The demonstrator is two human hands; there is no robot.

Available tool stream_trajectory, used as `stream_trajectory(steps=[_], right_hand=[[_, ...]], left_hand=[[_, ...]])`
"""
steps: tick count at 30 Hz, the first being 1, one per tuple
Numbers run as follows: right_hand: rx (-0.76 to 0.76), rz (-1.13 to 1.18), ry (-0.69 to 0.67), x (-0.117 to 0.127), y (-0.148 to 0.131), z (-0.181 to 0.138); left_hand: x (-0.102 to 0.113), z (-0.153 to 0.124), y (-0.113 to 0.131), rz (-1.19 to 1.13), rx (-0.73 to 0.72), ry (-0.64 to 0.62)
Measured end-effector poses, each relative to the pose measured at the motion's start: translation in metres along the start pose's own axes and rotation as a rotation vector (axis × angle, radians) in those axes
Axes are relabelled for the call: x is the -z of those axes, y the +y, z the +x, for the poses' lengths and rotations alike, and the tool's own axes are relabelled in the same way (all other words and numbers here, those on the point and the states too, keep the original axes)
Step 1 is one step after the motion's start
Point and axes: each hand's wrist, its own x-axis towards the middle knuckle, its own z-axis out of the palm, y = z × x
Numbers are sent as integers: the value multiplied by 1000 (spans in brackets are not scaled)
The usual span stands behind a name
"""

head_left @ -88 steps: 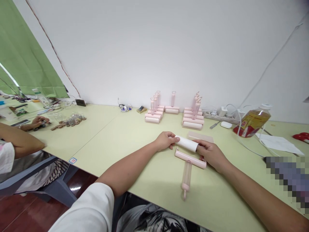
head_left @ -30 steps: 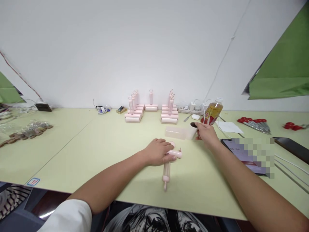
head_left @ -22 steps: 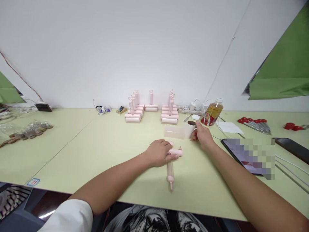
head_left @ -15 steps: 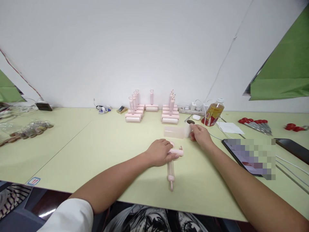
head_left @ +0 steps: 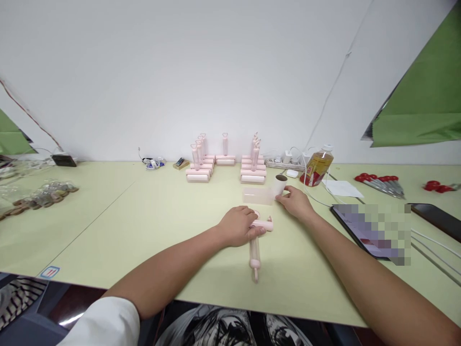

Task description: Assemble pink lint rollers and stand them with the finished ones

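Observation:
My left hand [head_left: 239, 226] is closed around the crossbar of a pink lint roller frame [head_left: 265, 225], which lies on the table; its clear handle [head_left: 254, 250] points toward me. The fingers hide part of that frame. At the right, my right hand [head_left: 296, 202] grips the lower part of a white paper roll [head_left: 278, 185], which leans a little and shows a brown core at its top. Between the two hands, slightly farther back, a translucent pink cover [head_left: 256, 195] lies beside the roll.
Several assembled pink lint rollers [head_left: 198, 172] stand along the wall. A drink bottle [head_left: 317, 166], a power strip [head_left: 284, 164], white paper [head_left: 344, 188], red-handled tools [head_left: 382, 182] and a phone [head_left: 360, 235] are on the right. Bagged items [head_left: 46, 194] lie on the left.
The white roll has gone from upright to leaning, and its core opening has moved up and left. My right hand has shifted with it. My left hand keeps its hold on the frame.

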Motion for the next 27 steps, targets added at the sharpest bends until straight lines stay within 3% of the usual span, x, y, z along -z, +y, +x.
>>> stream_trajectory(steps=[7, 11, 13, 17, 21, 24, 27], right_hand=[[-27, -31, 36, 0, 4, 5], [-51, 0, 178, 10, -1, -1], [34, 51, 222, 14, -6, -9], [431, 151, -17, 8, -19, -30], [789, 108, -233, -6, -33, -49], [904, 37, -336, -10, -43, -57], [902, 6, -444, -10, -51, -63]], left_hand=[[2, 4, -3, -82, 9, 24], [2, 3, -5, -233, -11, 74], [0, 1, -6, -309, -3, 101], [-4, -2, -8, -383, 110, 171], [0, -6, -11, -318, 224, 279], [5, -8, -14, -255, 281, 292], [7, -9, -15, -247, 322, 264]])
